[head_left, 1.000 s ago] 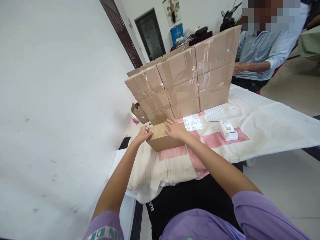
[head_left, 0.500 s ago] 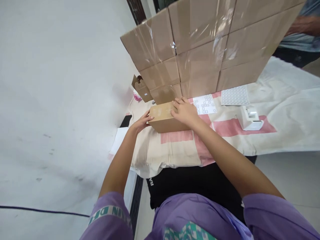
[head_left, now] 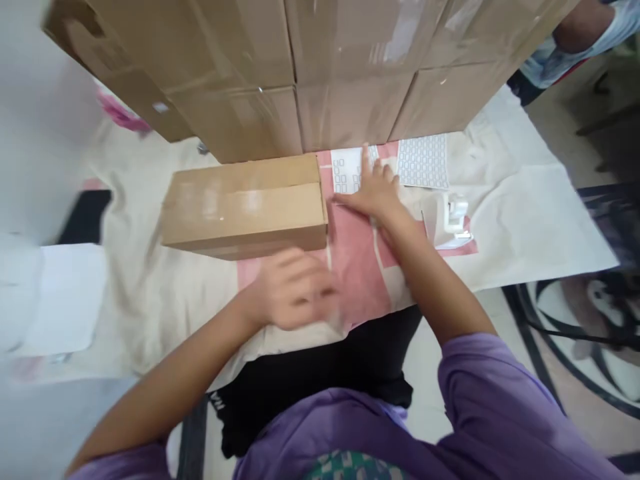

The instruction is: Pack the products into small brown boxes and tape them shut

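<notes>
A closed brown cardboard box [head_left: 245, 207] lies lengthwise on the cloth-covered table, with tape shining on its top. My right hand [head_left: 375, 190] is just past the box's right end, fingers spread, over a partly used sheet of labels [head_left: 345, 170]. That hand holds nothing. My left hand [head_left: 295, 287] is in front of the box near the table's front edge, apart from it and smeared by motion, so its fingers are unclear. Right of my right hand lies a fuller label sheet [head_left: 424, 161], and a white tape dispenser [head_left: 447, 223] stands nearer me.
Stacked cardboard boxes [head_left: 350, 113] form a wall along the back. An upright box [head_left: 145, 100] and something pink [head_left: 120, 113] are at the back left. White paper [head_left: 65, 297] lies at the left. Another person's arm [head_left: 583, 27] shows at the upper right.
Both hands have let go of the box. My right hand has moved right onto the label sheet, my left hand toward me and right. The view has turned and come closer.
</notes>
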Demonstrator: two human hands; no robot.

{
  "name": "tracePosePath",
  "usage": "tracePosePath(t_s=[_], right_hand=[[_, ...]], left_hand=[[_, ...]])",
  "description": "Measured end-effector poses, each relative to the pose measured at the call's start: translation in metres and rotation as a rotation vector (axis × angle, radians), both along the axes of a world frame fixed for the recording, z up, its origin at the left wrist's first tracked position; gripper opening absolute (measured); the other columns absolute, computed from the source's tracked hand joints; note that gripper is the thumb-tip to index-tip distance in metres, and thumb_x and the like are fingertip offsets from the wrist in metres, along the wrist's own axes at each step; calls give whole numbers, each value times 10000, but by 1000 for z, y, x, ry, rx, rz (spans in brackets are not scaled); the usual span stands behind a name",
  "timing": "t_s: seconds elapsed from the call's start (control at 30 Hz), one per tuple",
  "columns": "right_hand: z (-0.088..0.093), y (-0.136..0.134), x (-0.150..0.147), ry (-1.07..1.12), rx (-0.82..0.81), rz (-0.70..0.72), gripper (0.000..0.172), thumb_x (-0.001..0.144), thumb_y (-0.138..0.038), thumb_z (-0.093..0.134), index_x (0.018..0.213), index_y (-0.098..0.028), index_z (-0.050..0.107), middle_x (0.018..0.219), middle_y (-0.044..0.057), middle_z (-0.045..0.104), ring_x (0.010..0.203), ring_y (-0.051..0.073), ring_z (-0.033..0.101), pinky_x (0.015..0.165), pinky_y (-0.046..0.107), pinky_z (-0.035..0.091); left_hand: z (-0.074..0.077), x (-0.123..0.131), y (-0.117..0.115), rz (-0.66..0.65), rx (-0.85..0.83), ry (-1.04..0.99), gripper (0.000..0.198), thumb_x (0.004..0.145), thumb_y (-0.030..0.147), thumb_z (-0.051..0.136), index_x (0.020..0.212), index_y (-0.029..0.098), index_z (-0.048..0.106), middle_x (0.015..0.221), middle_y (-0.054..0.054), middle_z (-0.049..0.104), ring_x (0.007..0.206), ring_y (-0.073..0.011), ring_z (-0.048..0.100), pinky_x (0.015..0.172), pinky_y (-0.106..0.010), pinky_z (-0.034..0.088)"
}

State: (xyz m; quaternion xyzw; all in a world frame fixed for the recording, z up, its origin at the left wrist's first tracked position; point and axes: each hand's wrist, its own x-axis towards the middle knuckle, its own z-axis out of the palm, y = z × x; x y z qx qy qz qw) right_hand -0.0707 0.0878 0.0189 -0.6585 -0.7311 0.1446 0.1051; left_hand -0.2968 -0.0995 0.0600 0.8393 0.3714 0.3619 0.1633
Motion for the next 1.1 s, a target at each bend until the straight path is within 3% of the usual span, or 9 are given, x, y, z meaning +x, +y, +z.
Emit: tracePosePath(t_s=[0.03, 0.07, 0.17, 0.3, 0.43, 0.6, 0.7, 0.87, 1.1], right_hand=[[-5, -1, -4, -52, 11, 52, 1189, 822, -792, 600, 1671, -193, 22, 1687, 256, 193, 1513, 565, 173, 1138, 805, 170], [-9, -4, -9, -85, 34, 97, 1167, 846, -800, 561, 1670, -185, 10, 1681, 256, 201, 1507, 567, 178, 1140, 795, 179], [-6, -16, -15, -110, 104, 159, 1058, 924, -747, 487, 1668, -165, 11, 1579, 247, 379, 1432, 528, 325, 1133, 719, 300], [17, -21, -6, -64, 76, 221, 670, 1036, -494, 404, 1593, -132, 324, 1375, 190, 576, 1282, 405, 516, 1084, 563, 448], [40, -23, 11, 226, 21, 332, 407, 1014, -337, 506, 1383, -179, 570, 1093, 94, 680, 999, 264, 637, 910, 386, 514], [55, -26, 32, 603, -161, 351, 172, 980, -364, 631, 1076, -225, 662, 669, -40, 479, 617, 135, 475, 615, 271, 403], [61, -24, 44, 737, -385, 361, 174, 974, -386, 650, 977, -212, 651, 635, -49, 476, 561, 110, 436, 528, 247, 347], [74, -24, 49, 655, -847, 655, 142, 958, -328, 661, 932, -189, 655, 657, -50, 544, 544, 82, 462, 488, 214, 339], [84, -25, 40, 671, -920, 787, 242, 808, -203, 743, 1033, -198, 654, 815, -26, 668, 678, 110, 590, 587, 212, 470]], left_hand=[[-4, 26, 7, -340, 144, 73, 84, 869, 296, 723, 855, 338, 652, 844, 44, 715, 757, -163, 647, 609, -329, 481], [-9, 50, 16, -498, 266, 60, 117, 892, 245, 700, 818, 319, 647, 818, 45, 711, 680, -142, 610, 545, -311, 434], [-29, 92, 38, -640, 464, 6, 189, 928, 172, 654, 770, 275, 639, 794, 36, 716, 612, -118, 571, 489, -294, 375], [-50, 91, 46, -509, 317, -35, 155, 920, 135, 664, 837, 266, 660, 799, 23, 728, 670, -124, 626, 553, -295, 414], [-50, 73, 47, -431, 119, -130, 81, 955, 198, 598, 1013, 226, 647, 897, -19, 744, 755, -156, 651, 676, -316, 509], [-45, 68, 49, -291, -73, -348, 213, 961, 158, 529, 1165, 212, 555, 962, -51, 678, 894, -179, 640, 863, -342, 569], [-46, 70, 47, -50, -28, -356, 354, 895, 131, 614, 1230, 212, 534, 1113, -88, 621, 1112, -226, 606, 996, -411, 551], [-48, 72, 50, 373, 53, -352, 606, 827, 404, 794, 1328, 242, 494, 1299, -124, 494, 1282, -312, 496, 1105, -528, 470], [-43, 66, 55, 292, -193, -303, 229, 961, 342, 684, 1143, 258, 574, 1037, -21, 672, 981, -205, 617, 967, -426, 415]])
